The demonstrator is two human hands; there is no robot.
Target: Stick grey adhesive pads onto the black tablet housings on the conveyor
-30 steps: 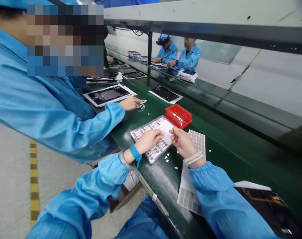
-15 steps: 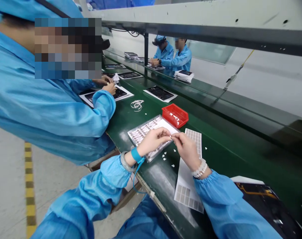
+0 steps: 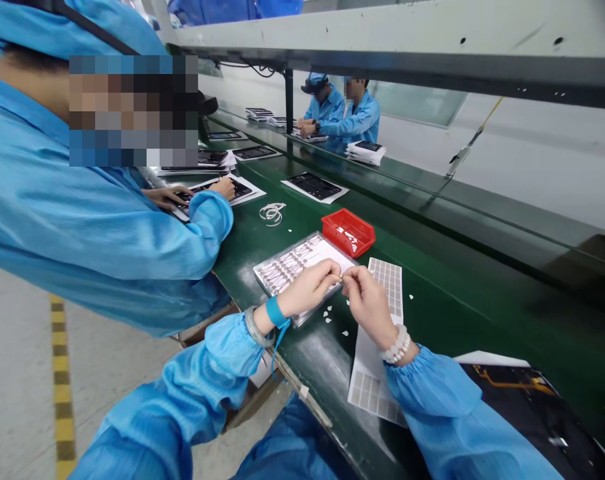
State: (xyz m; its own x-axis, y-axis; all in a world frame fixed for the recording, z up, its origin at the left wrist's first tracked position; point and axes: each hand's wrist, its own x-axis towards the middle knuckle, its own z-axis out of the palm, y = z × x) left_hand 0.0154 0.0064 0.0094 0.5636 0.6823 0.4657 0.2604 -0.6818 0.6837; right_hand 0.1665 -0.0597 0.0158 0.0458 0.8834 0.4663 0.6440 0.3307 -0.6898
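Note:
My left hand [image 3: 310, 285] and my right hand [image 3: 370, 303] meet fingertip to fingertip over the right edge of a clear tray [image 3: 327, 253]. Both are closed in a pinch. Whatever small piece sits between the fingertips is too tiny and covered to name. Rows of small parts with round ends fill the tray's left part, and a bare white area lies at its right. Under my right forearm is a white sheet of square stickers [image 3: 386, 283], partly hidden. Several small white tabs [image 3: 328, 313] are scattered on the green table below my hands.
A red bin [image 3: 348, 232] with white bits stands behind the tray. White loops [image 3: 272, 213] lie farther left. A dark panel [image 3: 527, 407] rests by my right sleeve. At left, a co-worker [image 3: 147, 220] leans over another panel; a shelf beam [image 3: 382, 50] crosses above.
My fingertips have drawn closer together, and the small white piece seen between them is now hidden. The co-worker's hands at left have lowered and spread over the panel. The view has shifted slightly.

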